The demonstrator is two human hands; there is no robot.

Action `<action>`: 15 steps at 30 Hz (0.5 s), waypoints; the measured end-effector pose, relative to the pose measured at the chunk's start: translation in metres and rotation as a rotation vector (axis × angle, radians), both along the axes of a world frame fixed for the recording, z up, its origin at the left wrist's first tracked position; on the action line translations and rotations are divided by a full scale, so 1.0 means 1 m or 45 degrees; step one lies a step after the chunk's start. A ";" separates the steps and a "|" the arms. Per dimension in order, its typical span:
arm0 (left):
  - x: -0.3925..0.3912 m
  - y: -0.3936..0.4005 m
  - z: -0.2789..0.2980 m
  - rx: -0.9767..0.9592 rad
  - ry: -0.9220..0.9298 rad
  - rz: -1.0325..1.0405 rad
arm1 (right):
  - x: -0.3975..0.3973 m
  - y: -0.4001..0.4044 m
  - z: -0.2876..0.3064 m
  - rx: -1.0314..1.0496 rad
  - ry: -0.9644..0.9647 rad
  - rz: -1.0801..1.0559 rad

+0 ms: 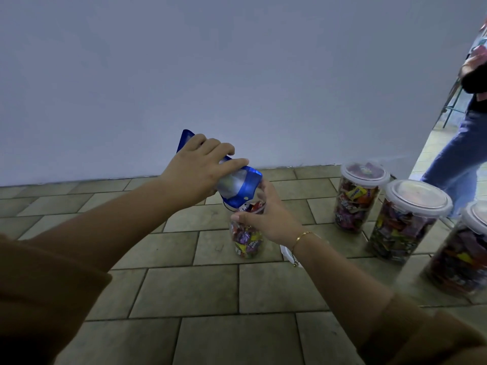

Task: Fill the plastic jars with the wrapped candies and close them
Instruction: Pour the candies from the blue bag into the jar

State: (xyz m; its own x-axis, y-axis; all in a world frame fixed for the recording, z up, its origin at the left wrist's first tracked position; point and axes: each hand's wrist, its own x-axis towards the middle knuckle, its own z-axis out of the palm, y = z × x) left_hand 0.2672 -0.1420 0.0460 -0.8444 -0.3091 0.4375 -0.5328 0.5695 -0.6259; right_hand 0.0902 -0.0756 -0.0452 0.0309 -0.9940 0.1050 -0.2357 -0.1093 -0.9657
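The left hand (196, 171) grips a blue and silver foil candy pouch (237, 184), its fingers (224, 150) clenched around the pouch's crumpled middle. The pouch is tipped over, its open end pointing down and touching the mouth of a clear, open-topped plastic jar (246, 231) that stands upright on the tiled floor (210, 291). That jar already holds wrapped candies (246, 239) in purple, yellow and red wrappers, filling most of its visible height.

The right hand (266, 218) holds the jar just under its rim, thumb across the near side and the other fingers curled behind it, so it is grasping the jar. A thin gold bracelet (303, 237) sits on that wrist, and both forearms emerge from brown sleeves (44, 285).

To the right, well apart from the open jar, three more clear plastic jars stand in a diagonal row on the floor, each packed with candies and capped with a translucent white lid: the farthest jar (355, 198), a middle jar (403, 222) just beside it, and a nearest jar (463, 254) (partly cut off by the frame edge and blurred). A small white object (286, 252) lies on the floor behind the right wrist; what it is cannot be told.

A plain pale wall (237, 75) rises behind everything. At the far right edge another person in blue jeans (453, 159) stands on lighter paving.
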 end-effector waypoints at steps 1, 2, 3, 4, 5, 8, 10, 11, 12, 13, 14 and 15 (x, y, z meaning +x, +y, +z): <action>0.000 0.000 0.001 -0.005 -0.007 -0.003 | 0.000 0.000 0.000 -0.002 -0.004 0.005; 0.000 0.001 0.001 -0.012 -0.014 -0.005 | 0.000 0.000 -0.001 -0.004 -0.013 0.005; 0.000 0.001 0.002 -0.020 -0.021 -0.006 | 0.001 0.000 -0.001 -0.006 -0.026 0.002; -0.001 0.002 0.003 -0.027 -0.028 -0.006 | 0.002 -0.001 -0.002 -0.009 -0.037 -0.005; -0.001 0.002 0.004 -0.033 -0.035 -0.006 | 0.003 -0.001 -0.003 -0.010 -0.037 -0.008; -0.003 0.004 0.007 -0.042 -0.051 -0.005 | 0.005 -0.003 -0.005 -0.009 -0.046 -0.001; -0.003 0.004 0.009 -0.053 -0.052 0.000 | 0.005 -0.004 -0.005 -0.016 -0.047 0.004; -0.003 0.005 0.010 -0.058 -0.048 0.001 | 0.004 -0.003 -0.005 -0.024 -0.040 0.004; -0.003 0.005 0.011 -0.062 -0.044 0.003 | 0.003 -0.003 -0.004 -0.030 -0.032 0.003; -0.003 0.006 0.013 -0.065 -0.042 0.007 | 0.002 -0.002 -0.004 -0.037 -0.022 0.007; -0.003 0.006 0.014 -0.068 -0.043 0.013 | 0.000 -0.001 -0.003 -0.041 -0.013 0.013; -0.002 0.007 0.014 -0.074 -0.046 0.022 | 0.000 0.001 -0.002 -0.047 -0.005 0.012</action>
